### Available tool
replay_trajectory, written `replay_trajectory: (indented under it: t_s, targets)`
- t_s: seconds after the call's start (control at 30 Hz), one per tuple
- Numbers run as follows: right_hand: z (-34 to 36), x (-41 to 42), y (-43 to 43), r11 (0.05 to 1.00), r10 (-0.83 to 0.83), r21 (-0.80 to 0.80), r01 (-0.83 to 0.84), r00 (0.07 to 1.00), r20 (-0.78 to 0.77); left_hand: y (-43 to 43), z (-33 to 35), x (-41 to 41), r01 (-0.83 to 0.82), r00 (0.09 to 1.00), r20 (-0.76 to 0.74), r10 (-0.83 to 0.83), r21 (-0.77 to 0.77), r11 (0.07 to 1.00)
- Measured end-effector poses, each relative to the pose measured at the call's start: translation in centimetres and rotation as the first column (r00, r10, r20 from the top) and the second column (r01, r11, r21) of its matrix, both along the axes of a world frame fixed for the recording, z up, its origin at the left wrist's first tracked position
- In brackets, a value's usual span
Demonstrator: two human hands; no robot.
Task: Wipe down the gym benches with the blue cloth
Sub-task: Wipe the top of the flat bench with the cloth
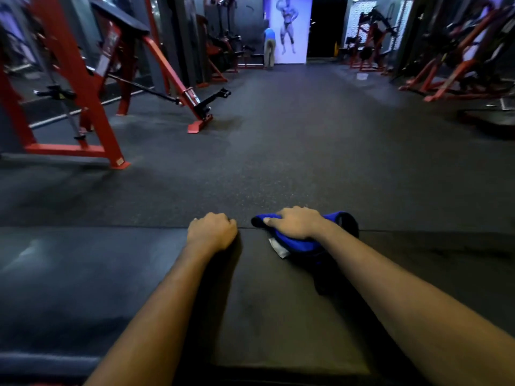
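Blue cloth (292,246) bunched at far edge of black padded table (264,302), lower centre-right of frame. Right grip (295,222) on top of cloth, fingers curled over it, pressing down. Left grip (211,231) just left of cloth, not touching it, fingers curled over table's far edge. Beyond: dark rubber floor (278,149); red machine frame (75,79) upper left; person in blue top (269,48) at far wall, upper centre.

A red steel machine frame (80,87) stood on the dark rubber floor (292,149) at the left, with more red machines (446,76) along the right. At the far end a bodybuilder poster (289,26) hung beside a dark doorway (327,26), and a person in a blue top (269,48) bent forward before it.
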State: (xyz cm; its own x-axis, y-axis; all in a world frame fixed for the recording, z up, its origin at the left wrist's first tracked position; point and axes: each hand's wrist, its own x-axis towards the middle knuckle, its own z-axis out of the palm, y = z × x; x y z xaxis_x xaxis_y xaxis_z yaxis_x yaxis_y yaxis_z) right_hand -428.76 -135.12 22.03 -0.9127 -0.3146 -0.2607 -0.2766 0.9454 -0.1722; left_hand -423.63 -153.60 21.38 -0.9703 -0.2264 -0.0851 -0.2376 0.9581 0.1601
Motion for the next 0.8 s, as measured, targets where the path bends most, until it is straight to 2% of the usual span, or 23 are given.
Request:
replay_trajectory:
  t_s: [0.13,0.23,0.3,0.37,0.53,0.67,0.8]
  targets:
    - [0.5,0.0,3.2,0.998,-0.013,-0.067,0.019,0.997,0.078,-2.6,-0.5,-0.4,-0.020,1.000,-0.005,0.020,0.010,1.000]
    - [0.2,0.2,1.1,0.998,-0.055,0.037,0.056,0.998,-0.008,-4.5,-1.3,-0.3,-0.013,1.000,-0.027,0.013,0.003,1.000]
    - [-0.3,0.1,-3.1,0.998,0.019,0.052,-0.016,0.998,-0.055,-5.8,-1.6,-0.3,-0.021,0.999,-0.032,0.020,-0.007,1.000]
    - [-0.5,0.2,-6.3,0.992,0.123,0.001,-0.123,0.991,-0.046,-7.0,-1.8,0.0,-0.033,0.999,-0.030,0.033,-0.007,0.999]
    - [0.2,-0.4,-3.0,0.983,0.156,-0.107,-0.146,0.984,0.091,-9.8,-2.2,-0.4,-0.072,0.997,-0.037,0.071,-0.031,0.997]
    - [-0.4,-0.1,-5.7,0.990,0.130,0.057,-0.127,0.991,-0.045,-11.0,-2.8,-0.4,-0.055,0.998,-0.034,0.053,-0.045,0.997]
    - [-0.6,0.2,-9.5,0.968,0.250,-0.019,-0.252,0.966,-0.067,-11.6,-2.7,-0.4,-0.118,0.992,-0.049,0.116,-0.038,0.992]
